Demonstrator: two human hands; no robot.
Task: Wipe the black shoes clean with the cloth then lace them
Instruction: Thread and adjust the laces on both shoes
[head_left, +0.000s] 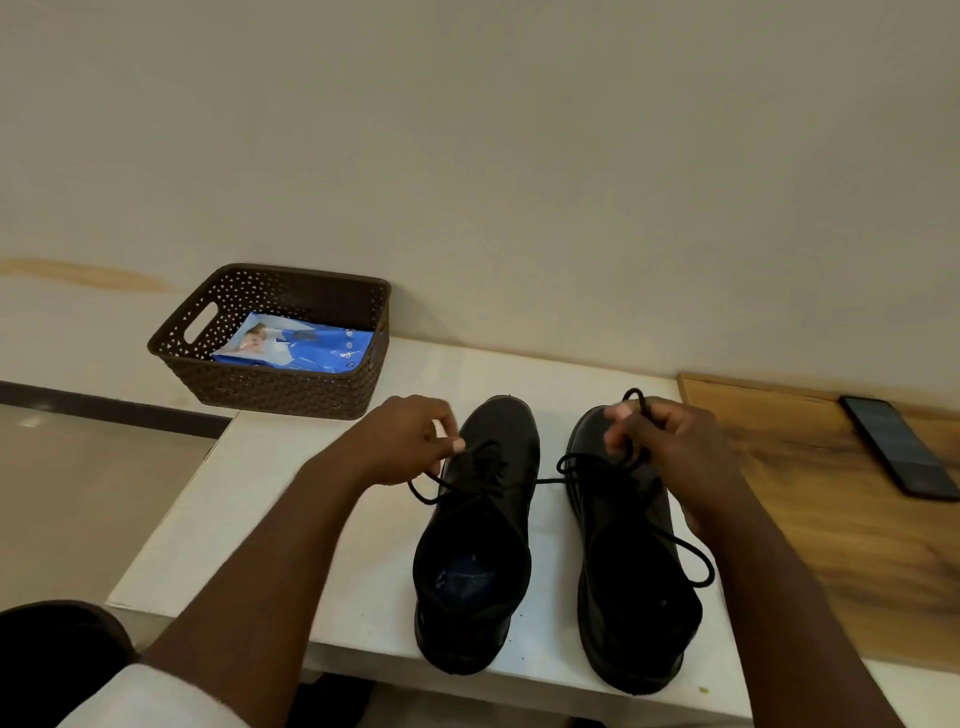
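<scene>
Two black shoes stand side by side on a white table, toes pointing away from me. The left shoe has its black lace pulled out to both sides. My left hand pinches the lace's left end beside the shoe's toe. My right hand hovers over the toe of the right shoe and grips a loop of that same lace, which stretches across the gap between the shoes. A further loose lace loop hangs over the right shoe's outer side. No cloth is visible.
A brown woven basket at the table's back left holds a blue wipes packet. A dark phone lies on the wooden surface to the right. A pale wall rises close behind.
</scene>
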